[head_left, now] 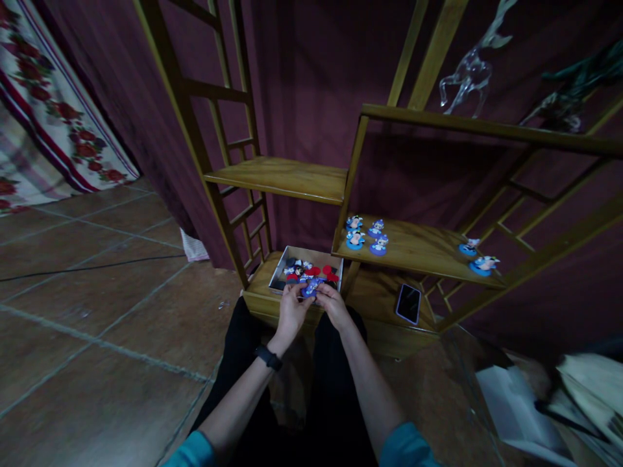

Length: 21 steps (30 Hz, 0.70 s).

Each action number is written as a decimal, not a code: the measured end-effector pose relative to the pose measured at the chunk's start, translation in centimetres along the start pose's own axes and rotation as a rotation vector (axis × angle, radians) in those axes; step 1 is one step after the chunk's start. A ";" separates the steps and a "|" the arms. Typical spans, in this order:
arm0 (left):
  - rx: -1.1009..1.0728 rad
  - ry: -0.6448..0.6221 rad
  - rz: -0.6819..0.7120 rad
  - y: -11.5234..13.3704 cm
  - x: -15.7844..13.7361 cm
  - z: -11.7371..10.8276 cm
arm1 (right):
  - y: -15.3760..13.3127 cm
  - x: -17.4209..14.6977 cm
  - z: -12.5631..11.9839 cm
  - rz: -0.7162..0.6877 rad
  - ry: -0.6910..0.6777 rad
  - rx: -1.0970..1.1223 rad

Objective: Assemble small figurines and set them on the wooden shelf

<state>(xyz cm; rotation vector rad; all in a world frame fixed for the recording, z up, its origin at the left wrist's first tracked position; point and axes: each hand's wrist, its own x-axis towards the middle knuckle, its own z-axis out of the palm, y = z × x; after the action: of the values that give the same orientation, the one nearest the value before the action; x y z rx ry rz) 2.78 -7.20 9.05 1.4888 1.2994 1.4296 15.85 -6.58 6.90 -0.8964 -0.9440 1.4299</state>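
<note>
Between my two hands is a small purple figurine, held just over the front edge of an open cardboard box. My left hand grips its left side with the fingertips. From the right, my right hand pinches it too. Inside the box lie several loose small figures and red round pieces. Up and to the right on the shelf stand two purple-based figurines and two blue-based figurines. Another pair of blue-based figurines stands at that shelf's right end.
The wooden shelf unit has uprights on both sides of the box. A phone lies on the lower board. A clear glass deer stands on the upper right shelf. Bags and a white box sit on the floor at right.
</note>
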 end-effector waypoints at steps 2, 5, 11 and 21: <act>0.005 0.000 0.002 -0.1 0.0 0.0 | 0.0 0.0 0.1 -0.003 -0.009 -0.002; 0.029 -0.008 0.009 -0.1 0.0 0.1 | -0.1 -0.1 0.1 -0.023 -0.016 -0.005; -0.078 0.007 -0.063 0.1 0.1 0.3 | 0.4 0.1 -0.2 -0.039 -0.010 -0.005; -0.413 -0.018 -0.312 -0.1 0.0 0.3 | 0.5 0.1 -0.3 -0.050 0.030 -0.007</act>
<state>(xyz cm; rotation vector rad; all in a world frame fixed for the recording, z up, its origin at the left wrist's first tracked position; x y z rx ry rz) 3.05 -7.16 8.91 0.9785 1.0856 1.3694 15.93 -6.46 6.34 -0.8912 -0.9435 1.3678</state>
